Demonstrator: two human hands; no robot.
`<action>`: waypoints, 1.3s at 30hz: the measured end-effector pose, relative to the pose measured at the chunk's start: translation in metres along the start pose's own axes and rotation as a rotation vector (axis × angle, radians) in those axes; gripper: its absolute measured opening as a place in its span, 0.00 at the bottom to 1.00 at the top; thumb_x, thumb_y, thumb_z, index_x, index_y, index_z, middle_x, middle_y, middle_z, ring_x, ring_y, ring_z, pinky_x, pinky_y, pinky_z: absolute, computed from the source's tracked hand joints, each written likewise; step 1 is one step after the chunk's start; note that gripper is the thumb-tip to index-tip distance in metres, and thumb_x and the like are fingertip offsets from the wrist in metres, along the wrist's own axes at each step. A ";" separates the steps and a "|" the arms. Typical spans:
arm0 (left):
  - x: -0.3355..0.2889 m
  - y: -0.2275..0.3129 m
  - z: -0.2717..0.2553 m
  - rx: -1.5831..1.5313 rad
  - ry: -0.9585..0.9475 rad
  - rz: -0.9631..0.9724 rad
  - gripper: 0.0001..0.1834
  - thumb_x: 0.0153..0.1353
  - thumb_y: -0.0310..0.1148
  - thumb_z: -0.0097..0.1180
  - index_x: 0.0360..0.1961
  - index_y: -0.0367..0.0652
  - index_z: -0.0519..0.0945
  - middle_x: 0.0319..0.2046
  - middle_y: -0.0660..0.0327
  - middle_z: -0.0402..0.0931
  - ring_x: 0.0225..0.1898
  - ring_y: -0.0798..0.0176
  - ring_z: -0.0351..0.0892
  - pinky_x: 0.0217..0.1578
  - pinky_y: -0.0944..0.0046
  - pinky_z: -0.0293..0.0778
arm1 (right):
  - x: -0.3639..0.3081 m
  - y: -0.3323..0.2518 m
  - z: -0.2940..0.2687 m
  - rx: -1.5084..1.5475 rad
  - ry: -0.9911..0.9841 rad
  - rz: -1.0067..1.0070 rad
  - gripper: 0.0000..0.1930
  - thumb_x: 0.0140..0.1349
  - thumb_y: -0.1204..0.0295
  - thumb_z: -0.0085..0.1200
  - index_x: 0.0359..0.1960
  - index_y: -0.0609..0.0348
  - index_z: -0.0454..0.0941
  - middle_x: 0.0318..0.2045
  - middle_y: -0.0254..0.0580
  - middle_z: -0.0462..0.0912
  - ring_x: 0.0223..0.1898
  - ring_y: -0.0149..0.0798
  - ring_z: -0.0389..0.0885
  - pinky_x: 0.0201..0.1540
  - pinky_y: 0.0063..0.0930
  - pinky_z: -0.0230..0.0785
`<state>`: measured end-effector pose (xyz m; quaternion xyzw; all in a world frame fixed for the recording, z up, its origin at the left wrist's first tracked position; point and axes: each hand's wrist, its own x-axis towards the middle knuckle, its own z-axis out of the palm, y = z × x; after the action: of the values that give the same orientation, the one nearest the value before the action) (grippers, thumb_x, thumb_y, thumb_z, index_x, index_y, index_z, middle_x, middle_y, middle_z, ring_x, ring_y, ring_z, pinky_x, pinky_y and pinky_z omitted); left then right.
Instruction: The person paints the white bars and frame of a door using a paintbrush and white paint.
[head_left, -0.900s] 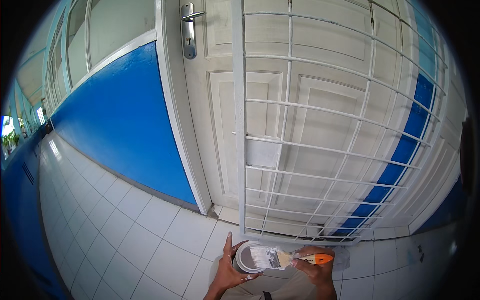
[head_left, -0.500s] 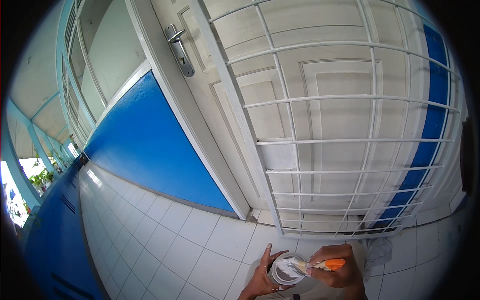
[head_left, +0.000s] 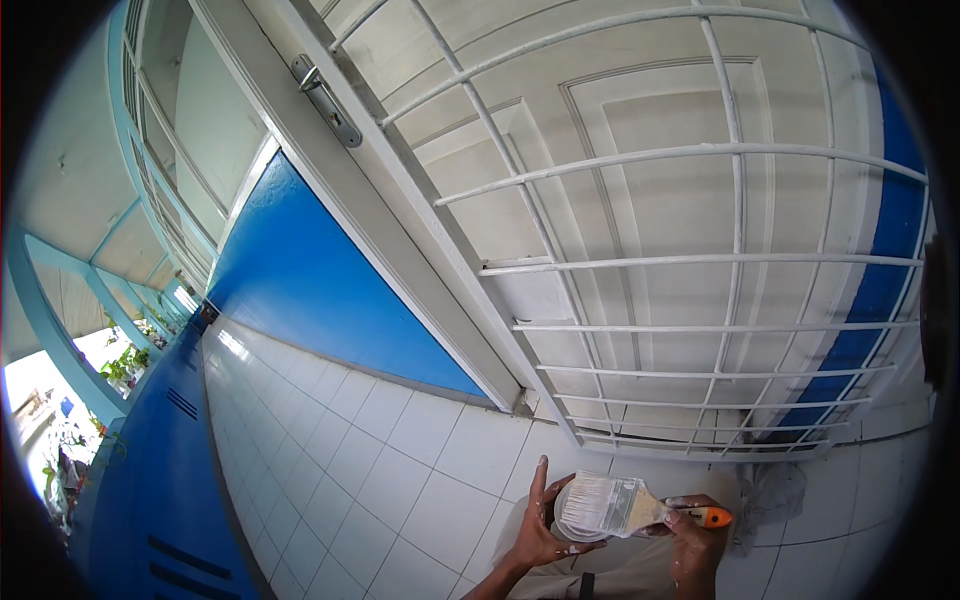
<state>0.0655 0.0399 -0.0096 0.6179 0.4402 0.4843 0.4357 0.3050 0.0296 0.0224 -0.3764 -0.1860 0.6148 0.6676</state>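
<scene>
Low in the view, my left hand (head_left: 540,525) wraps round a small paint pot (head_left: 568,530), thumb and fingers on its sides. Paint smears mark the fingers. My right hand (head_left: 694,540) grips a wide flat paintbrush (head_left: 625,503) by its wooden handle, which ends in an orange tip. The brush lies across the top of the pot, its bristles coated white and spread toward my left hand. It covers most of the pot's mouth, so the paint inside is largely hidden. Whether bristles touch the rim, I cannot tell.
A white metal grille (head_left: 640,262) stands in front of a cream panelled door (head_left: 670,200) with a metal handle (head_left: 326,100). Blue wall (head_left: 330,290) lies to its left. White tiles (head_left: 400,490) cover the floor. A crumpled translucent sheet (head_left: 775,495) lies right of my right hand.
The brush has swung from pointing down into the pot to lying broadside over it, bristles more in view. My right hand has shifted slightly right and lower. The whole view has tilted.
</scene>
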 end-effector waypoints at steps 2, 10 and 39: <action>0.006 0.009 0.008 -0.019 0.020 -0.013 0.86 0.37 0.32 0.87 0.78 0.39 0.22 0.68 0.38 0.65 0.70 0.44 0.68 0.71 0.46 0.64 | 0.002 0.003 -0.004 0.027 0.002 0.006 0.11 0.52 0.84 0.60 0.38 0.73 0.78 0.32 0.50 0.82 0.28 0.44 0.85 0.31 0.41 0.89; 0.014 0.010 0.013 -0.077 0.017 0.059 0.86 0.39 0.31 0.86 0.77 0.40 0.20 0.68 0.41 0.65 0.71 0.45 0.67 0.71 0.45 0.63 | 0.007 0.013 -0.017 0.062 -0.017 0.019 0.11 0.57 0.83 0.59 0.42 0.70 0.78 0.36 0.50 0.82 0.32 0.44 0.86 0.32 0.40 0.89; 0.026 -0.006 0.008 0.266 -0.319 0.337 0.86 0.39 0.37 0.86 0.79 0.51 0.21 0.68 0.39 0.68 0.69 0.40 0.70 0.68 0.43 0.68 | 0.008 -0.080 0.054 -1.143 -0.847 -0.684 0.07 0.44 0.80 0.65 0.27 0.59 0.82 0.26 0.39 0.85 0.26 0.42 0.85 0.25 0.33 0.73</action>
<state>0.0767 0.0653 -0.0109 0.8028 0.3165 0.3843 0.3280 0.3221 0.0555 0.1138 -0.3168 -0.8171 0.2755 0.3950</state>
